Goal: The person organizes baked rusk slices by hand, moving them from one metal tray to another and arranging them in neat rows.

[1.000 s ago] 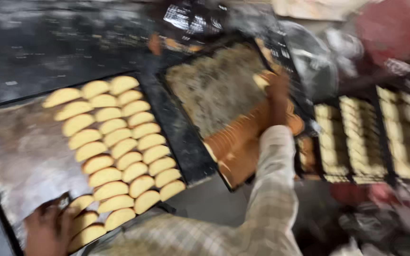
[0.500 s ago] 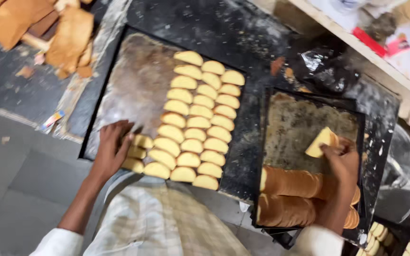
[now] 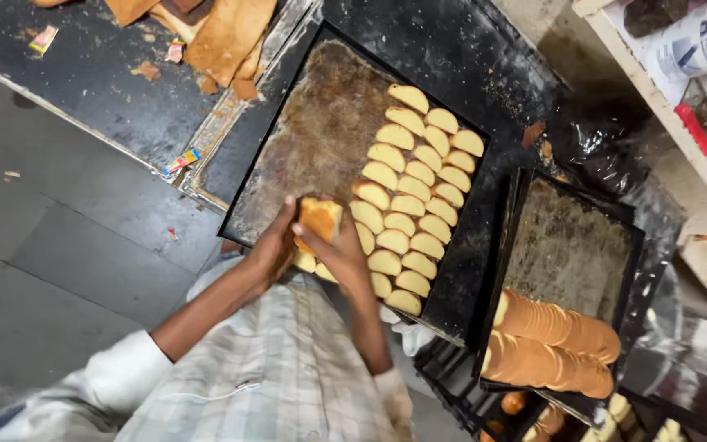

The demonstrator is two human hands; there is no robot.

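Both hands meet over the near edge of a dark baking tray. My left hand and my right hand together grip a small stack of golden rusk slices. Several rows of pale rusk slices lie flat on the right half of that tray, just right of my hands. The tray's left half is bare, brown-stained metal.
A second dark tray to the right holds two rows of slices standing on edge. Torn brown cardboard lies on the black worktop at top. A shelf with a white tub is at upper right. Grey floor lies at left.
My right hand left the right-hand tray and carried slices over to the left tray. My left hand moved from the tray's edge onto the same stack. The camera view shifted.
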